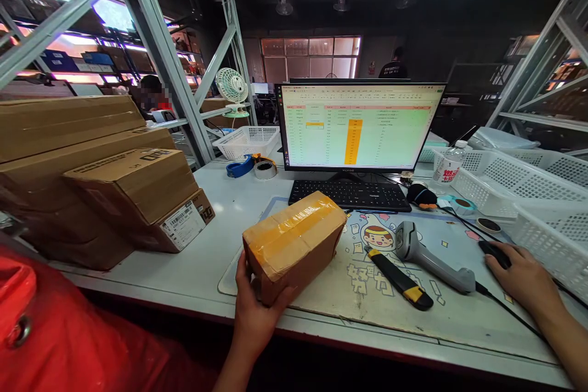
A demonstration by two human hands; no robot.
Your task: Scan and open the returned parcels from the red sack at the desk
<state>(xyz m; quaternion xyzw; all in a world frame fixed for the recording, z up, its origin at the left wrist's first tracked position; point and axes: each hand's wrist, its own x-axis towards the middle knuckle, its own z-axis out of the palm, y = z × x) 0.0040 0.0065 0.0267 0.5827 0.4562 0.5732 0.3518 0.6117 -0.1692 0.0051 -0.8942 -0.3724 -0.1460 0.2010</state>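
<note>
My left hand grips the near end of a small brown cardboard box sealed with yellowish tape. The box rests on a printed desk mat, its near end in my fingers. On the right, my right hand is closed over a black computer mouse. Between the hands lie a black and yellow utility knife and a grey barcode scanner with its cable. Behind the box stand a black keyboard and a monitor showing a spreadsheet.
Larger cardboard boxes are stacked at the left, one with a white label. White plastic baskets stand at the right, beside a bottle. Tape rolls and a small fan are behind. Metal posts frame the desk.
</note>
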